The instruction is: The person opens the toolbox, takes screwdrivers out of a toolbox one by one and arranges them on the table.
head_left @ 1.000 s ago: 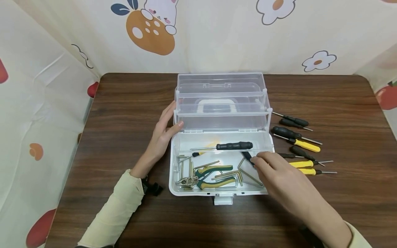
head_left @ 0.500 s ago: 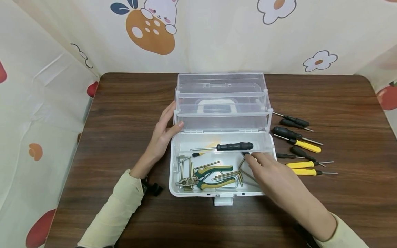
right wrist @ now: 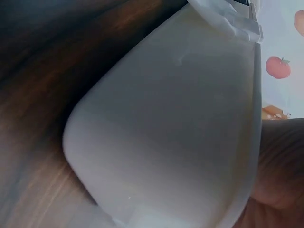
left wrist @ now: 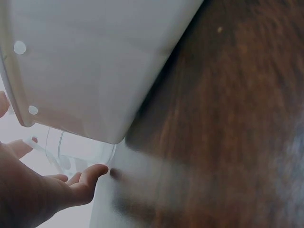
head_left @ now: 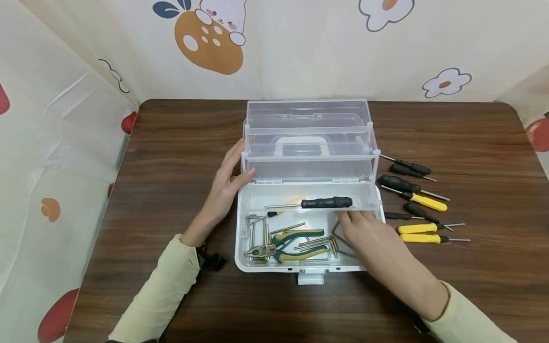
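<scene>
A white toolbox with clear tiered trays stands raised open on the table. My left hand rests against the left side of the clear trays, thumb at the front edge; its fingers extend along the clear plastic. My right hand reaches into the box's right side, fingertips passing under the lowest clear tray, where whatever they hold is hidden. Beside it a bent hex key shows. Pliers with green-and-yellow handles lie among several brass-coloured hex keys. A black-handled screwdriver lies in the clear tray.
Several black and yellow screwdrivers lie loose on the table right of the box. A yellow screwdriver shows partly under the tray. The box's front latch hangs down. A patterned cloth stands behind the table.
My right hand has moved left and deeper into the box, under the clear tray. The black handle seen at its fingertips is now out of sight. My left hand has stayed put.
</scene>
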Motion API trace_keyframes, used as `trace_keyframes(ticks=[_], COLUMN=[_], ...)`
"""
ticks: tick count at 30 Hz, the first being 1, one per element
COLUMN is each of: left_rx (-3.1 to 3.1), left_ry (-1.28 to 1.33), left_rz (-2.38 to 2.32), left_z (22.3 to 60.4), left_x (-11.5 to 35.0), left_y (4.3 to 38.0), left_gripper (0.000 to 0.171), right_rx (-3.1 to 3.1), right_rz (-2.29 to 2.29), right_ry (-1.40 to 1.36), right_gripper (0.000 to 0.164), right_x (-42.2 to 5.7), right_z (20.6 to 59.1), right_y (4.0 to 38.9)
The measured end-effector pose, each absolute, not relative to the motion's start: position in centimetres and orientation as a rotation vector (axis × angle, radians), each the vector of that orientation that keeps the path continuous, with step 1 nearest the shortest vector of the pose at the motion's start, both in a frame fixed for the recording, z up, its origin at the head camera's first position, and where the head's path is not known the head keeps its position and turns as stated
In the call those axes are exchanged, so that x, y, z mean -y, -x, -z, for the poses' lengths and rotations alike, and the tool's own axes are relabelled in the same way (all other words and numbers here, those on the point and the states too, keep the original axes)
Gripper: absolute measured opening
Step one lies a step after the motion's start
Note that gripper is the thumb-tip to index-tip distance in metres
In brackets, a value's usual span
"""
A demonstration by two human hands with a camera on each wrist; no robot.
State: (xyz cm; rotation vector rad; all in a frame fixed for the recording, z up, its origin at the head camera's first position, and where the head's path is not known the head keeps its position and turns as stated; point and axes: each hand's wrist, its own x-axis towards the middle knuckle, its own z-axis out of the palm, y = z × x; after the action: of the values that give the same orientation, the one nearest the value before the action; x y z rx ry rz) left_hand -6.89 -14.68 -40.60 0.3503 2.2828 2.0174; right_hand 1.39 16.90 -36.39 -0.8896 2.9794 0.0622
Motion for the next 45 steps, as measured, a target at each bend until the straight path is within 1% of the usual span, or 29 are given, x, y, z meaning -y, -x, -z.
trace_keyframes(ticks=[3, 6, 14, 23, 29, 32, 34, 36, 43, 45], left_rx=[-2.283, -2.284, -2.281, -2.280, -2.288, -2.289, -2.286, -2.285, -2.274, -2.272], left_ry=[-0.353, -0.351, -0.337, -0.330, -0.338, -0.341, -0.342, -0.344, -0.342, -0.340], left_rz=[-2.014, -2.010, -2.006, -2.003, -2.001, -2.002, -2.006, -2.009, -2.014, -2.017], left_z=[40.6, 40.5, 40.5, 40.4, 40.5, 40.5, 40.5, 40.5, 40.6, 40.6], left_x=[14.7, 14.6, 14.7, 14.7, 14.7, 14.7, 14.7, 14.7, 14.7, 14.7], left_y=[6.9, 6.9, 6.8, 6.9, 6.8, 6.8, 6.8, 6.8, 6.8, 6.8], left_gripper=[0.067, 0.066, 0.066, 0.067, 0.067, 0.067, 0.067, 0.067, 0.067, 0.067], right_rx=[-2.976, -2.983, -2.971, -2.906, -2.800, -2.740, -2.704, -2.672, -2.586, -2.577], right_rz=[-0.102, -0.127, -0.094, -0.068, 0.029, 0.122, 0.173, 0.203, 0.332, 0.357], right_ry=[0.916, 0.957, 1.006, 1.033, 1.033, 1.054, 1.073, 1.122, 1.419, 1.485], right_gripper=[0.043, 0.042, 0.061, 0.070, 0.059, 0.060, 0.064, 0.066, 0.052, 0.054], right_x=[-16.6, -16.4, -16.2, -16.3, -16.5, -16.7, -16.7, -16.8, -16.5, -16.5], right_z=[36.7, 37.0, 37.5, 37.3, 36.8, 36.5, 36.3, 36.2, 35.7, 35.5], right_y=[-1.1, -0.9, -0.6, -0.4, -0.4, -0.4, -0.4, -0.4, -0.1, -0.1])
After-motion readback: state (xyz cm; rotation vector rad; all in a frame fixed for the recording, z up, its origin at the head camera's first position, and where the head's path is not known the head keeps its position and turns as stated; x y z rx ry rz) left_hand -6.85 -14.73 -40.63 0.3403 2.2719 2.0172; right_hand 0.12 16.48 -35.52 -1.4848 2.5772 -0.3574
